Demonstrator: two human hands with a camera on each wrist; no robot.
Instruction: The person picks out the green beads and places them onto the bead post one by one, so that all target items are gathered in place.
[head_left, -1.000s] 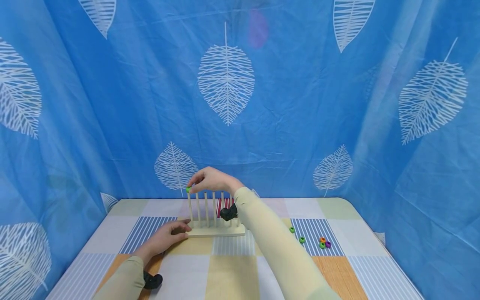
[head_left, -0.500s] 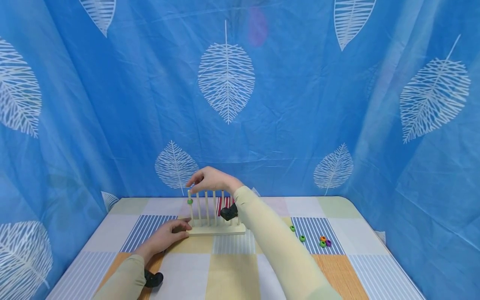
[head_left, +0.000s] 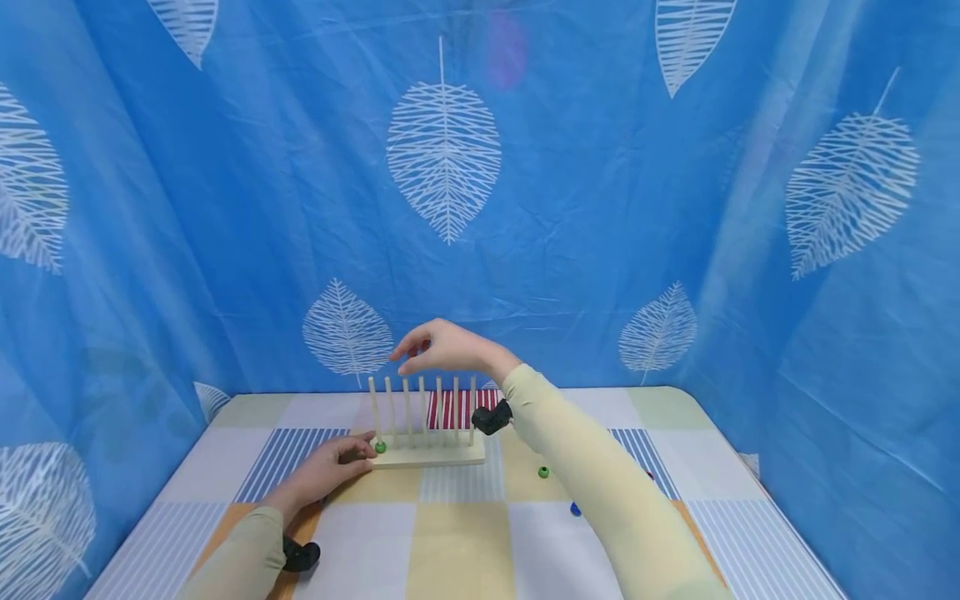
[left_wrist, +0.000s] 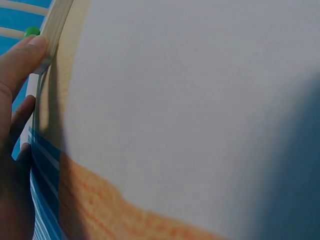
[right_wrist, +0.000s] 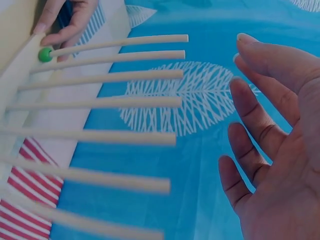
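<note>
A pale wooden peg stand point(head_left: 442, 455) rises from the table with its row of upright pegs. At its left end my left hand point(head_left: 330, 467) holds the base, thumb on the near side and fingers towards the back, as the left wrist view partly shows. One green bead point(head_left: 381, 447) sits at the bottom of the leftmost peg, close to that hand. Above the pegs is my right hand point(head_left: 448, 346), holding nothing. Its fingers point(right_wrist: 250, 102) are loosely bent and apart from the peg tips in the right wrist view.
Right of the stand lie a loose green bead point(head_left: 543, 472) and a blue bead point(head_left: 575, 509), the latter beside the right sleeve point(head_left: 600, 492). That sleeve hides part of the table. A blue leaf-print curtain point(head_left: 555, 250) closes off the back and sides.
The green bead has gone from the top of the leftmost peg down to the base. My right hand has let go and moved right. The left hand stays at the base.
</note>
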